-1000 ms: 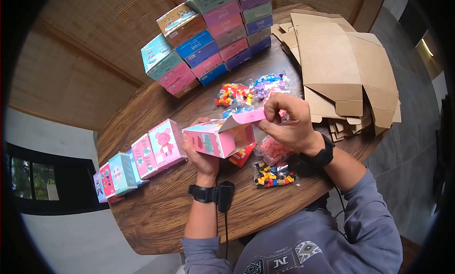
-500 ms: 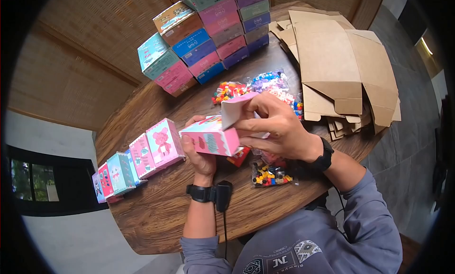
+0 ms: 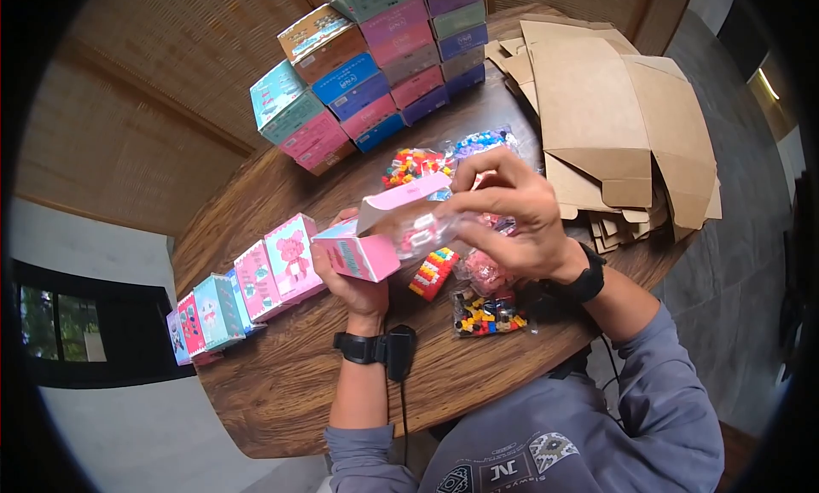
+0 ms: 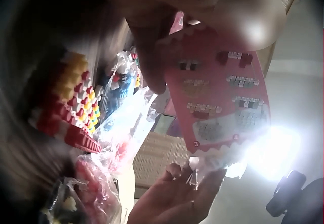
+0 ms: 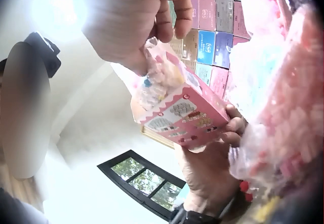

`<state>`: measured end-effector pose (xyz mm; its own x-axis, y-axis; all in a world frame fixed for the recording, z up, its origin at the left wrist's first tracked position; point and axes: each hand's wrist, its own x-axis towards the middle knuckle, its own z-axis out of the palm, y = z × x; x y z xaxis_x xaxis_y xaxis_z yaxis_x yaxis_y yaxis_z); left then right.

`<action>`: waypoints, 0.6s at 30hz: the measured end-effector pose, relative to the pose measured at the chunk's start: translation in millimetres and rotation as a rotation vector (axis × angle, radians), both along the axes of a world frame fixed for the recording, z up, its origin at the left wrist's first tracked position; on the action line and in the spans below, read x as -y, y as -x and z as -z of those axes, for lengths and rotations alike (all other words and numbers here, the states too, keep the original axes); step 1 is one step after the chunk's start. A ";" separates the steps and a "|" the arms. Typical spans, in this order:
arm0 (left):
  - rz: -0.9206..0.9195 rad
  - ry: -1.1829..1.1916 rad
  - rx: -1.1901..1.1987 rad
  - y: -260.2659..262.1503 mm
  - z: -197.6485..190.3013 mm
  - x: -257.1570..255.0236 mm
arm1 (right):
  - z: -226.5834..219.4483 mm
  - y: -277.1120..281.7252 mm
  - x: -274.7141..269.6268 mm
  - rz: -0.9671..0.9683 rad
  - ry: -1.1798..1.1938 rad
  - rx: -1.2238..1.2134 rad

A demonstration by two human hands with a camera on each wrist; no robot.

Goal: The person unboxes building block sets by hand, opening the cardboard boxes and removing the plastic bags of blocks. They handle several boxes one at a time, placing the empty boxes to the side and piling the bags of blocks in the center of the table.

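My left hand (image 3: 358,292) holds a small pink printed box (image 3: 368,261) over the table, its open end turned toward my right hand (image 3: 520,220). The lid flap (image 3: 405,194) stands up. Between thumb and fingers my right hand pinches a clear bag of small pinkish and white bricks (image 3: 424,234), part of it out of the box mouth. In the right wrist view the bag (image 5: 161,82) bulges from the opening, and my left fingers (image 5: 234,125) wrap the box's far end. Brick pictures cover the box side (image 4: 217,92) in the left wrist view.
Below the box lie a red, white and yellow brick block (image 3: 433,273) and several brick bags (image 3: 490,314). A row of printed boxes (image 3: 294,258) stands at left, stacked boxes (image 3: 367,79) behind, and flattened cardboard (image 3: 597,109) at the right.
My right hand let go of the lid flap, reached into the box, then drew back to the right with the brick bag partly out. My left hand still holds the box, now tilted slightly differently.
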<state>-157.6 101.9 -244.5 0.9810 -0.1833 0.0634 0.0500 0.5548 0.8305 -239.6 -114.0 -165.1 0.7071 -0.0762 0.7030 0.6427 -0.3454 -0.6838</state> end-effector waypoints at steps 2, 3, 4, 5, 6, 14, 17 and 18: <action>-0.005 0.060 -0.051 0.2 -0.2 0.2 | 1.5 -1.6 8.3 -0.025 -0.055 0.046; -0.012 0.094 -0.086 0.8 -1.8 0.5 | 0.2 -0.7 8.1 -0.048 -0.177 0.034; -0.020 0.127 -0.121 1.8 -3.9 1.0 | -2.0 1.4 7.5 -0.070 -0.299 0.021; -0.027 0.161 -0.157 2.5 -4.6 1.3 | -3.2 2.7 7.3 -0.092 -0.422 0.008; 0.052 0.113 -0.131 2.8 -1.2 -5.4 | -2.9 3.4 8.8 -0.064 -0.496 -0.027; 0.176 0.253 -0.043 -3.8 10.1 -8.1 | -5.9 -4.5 31.3 0.127 -0.444 -0.359; 0.183 0.239 -0.035 -1.9 8.2 -7.3 | -5.1 -4.6 36.4 0.082 -0.300 -0.537; 0.193 0.233 -0.043 -0.9 6.1 -7.0 | -4.3 -5.1 36.3 0.056 -0.269 -0.593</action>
